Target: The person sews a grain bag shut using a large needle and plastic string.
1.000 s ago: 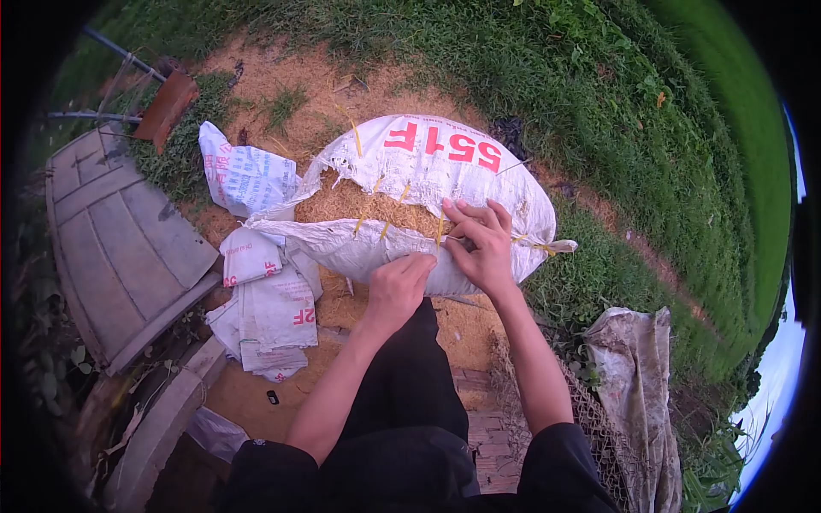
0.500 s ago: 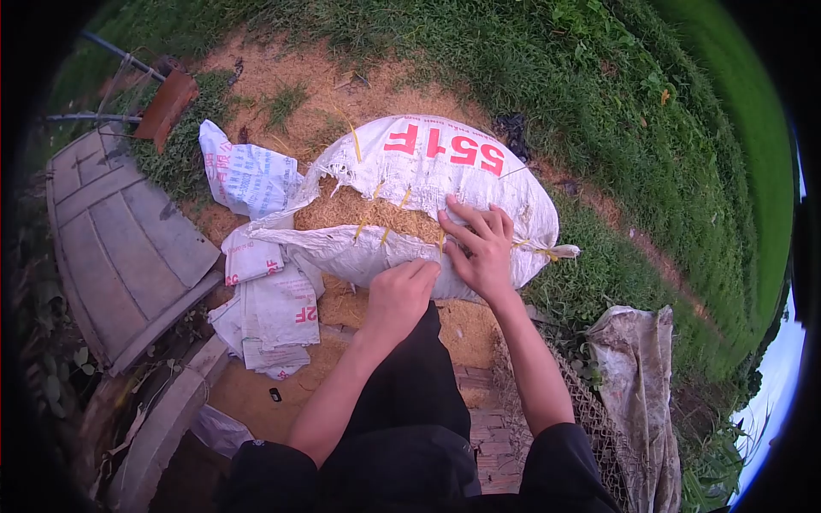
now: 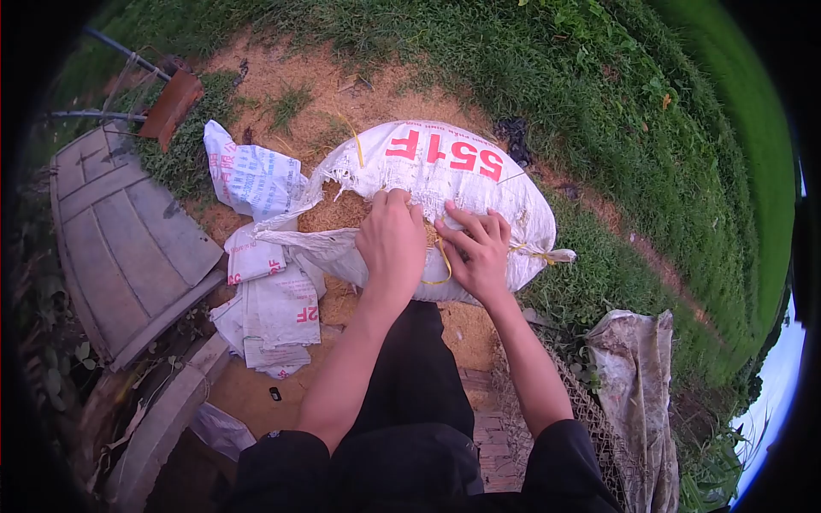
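Note:
A white woven sack (image 3: 513, 197) with red "551F" lettering lies on its side, filled with tan husks (image 3: 333, 212) that show through its long opening. Yellow twine (image 3: 446, 265) loops out by the near lip between my hands. My left hand (image 3: 392, 244) is closed with fingertips at the far lip; its back hides what it pinches. Beside it, my right hand (image 3: 481, 255) has bent fingers gripping the sack's edges near the laced part. A tied corner (image 3: 560, 256) sticks out at the right end.
Folded printed sacks (image 3: 278, 312) and a blue-lettered sack (image 3: 261, 179) lie left of the filled one. Further left stands a grey panel (image 3: 128, 239). A small black object (image 3: 274, 394) rests on the ground. At lower right hangs a dirty cloth (image 3: 637, 376) beside netting.
My left hand has moved up from the near lip to the far lip, covering the middle of the opening. A yellow twine loop now hangs below it. My right hand stays nearly in place.

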The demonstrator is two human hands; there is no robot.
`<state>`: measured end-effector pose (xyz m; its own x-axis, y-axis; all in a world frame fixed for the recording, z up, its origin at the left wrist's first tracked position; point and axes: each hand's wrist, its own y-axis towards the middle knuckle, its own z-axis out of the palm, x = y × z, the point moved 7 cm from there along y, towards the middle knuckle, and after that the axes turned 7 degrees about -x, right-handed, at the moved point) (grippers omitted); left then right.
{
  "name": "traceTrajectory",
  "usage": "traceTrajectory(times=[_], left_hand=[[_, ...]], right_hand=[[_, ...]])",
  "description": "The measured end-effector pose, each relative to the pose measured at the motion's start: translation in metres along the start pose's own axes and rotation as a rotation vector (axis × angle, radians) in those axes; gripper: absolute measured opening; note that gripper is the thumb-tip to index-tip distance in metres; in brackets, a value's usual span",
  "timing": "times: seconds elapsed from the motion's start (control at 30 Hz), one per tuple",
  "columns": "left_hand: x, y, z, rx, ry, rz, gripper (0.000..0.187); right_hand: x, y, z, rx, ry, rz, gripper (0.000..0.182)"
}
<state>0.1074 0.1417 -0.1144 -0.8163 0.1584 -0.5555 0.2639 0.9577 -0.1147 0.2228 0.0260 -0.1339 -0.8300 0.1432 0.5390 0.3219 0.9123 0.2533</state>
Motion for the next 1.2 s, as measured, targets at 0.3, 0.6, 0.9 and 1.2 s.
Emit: traceTrajectory(times=[0.3, 0.6, 0.9, 1.2], left_hand=[[0.010, -0.010, -0.003, 0.106, -0.027, -0.172, 0.027], [0.038, -0.043, -0.043, 0.275, -0.417, 0.116, 0.016], [0.042, -0.072, -0.041, 0.262, -0.420, 0.000, 0.014], [0.037, -0.084, -0.051, 0.161, -0.355, 0.259, 0.011]], right_hand=[[0.002, -0.001, -0.002, 0.003, -0.001, -0.004, 0.030], [0.001, -0.006, -0.004, 0.032, -0.001, -0.025, 0.032], [0.021, -0.019, -0.012, -0.061, 0.079, 0.041, 0.027], [0.046, -0.026, 0.036, 0.280, 0.786, 1.041, 0.028]])
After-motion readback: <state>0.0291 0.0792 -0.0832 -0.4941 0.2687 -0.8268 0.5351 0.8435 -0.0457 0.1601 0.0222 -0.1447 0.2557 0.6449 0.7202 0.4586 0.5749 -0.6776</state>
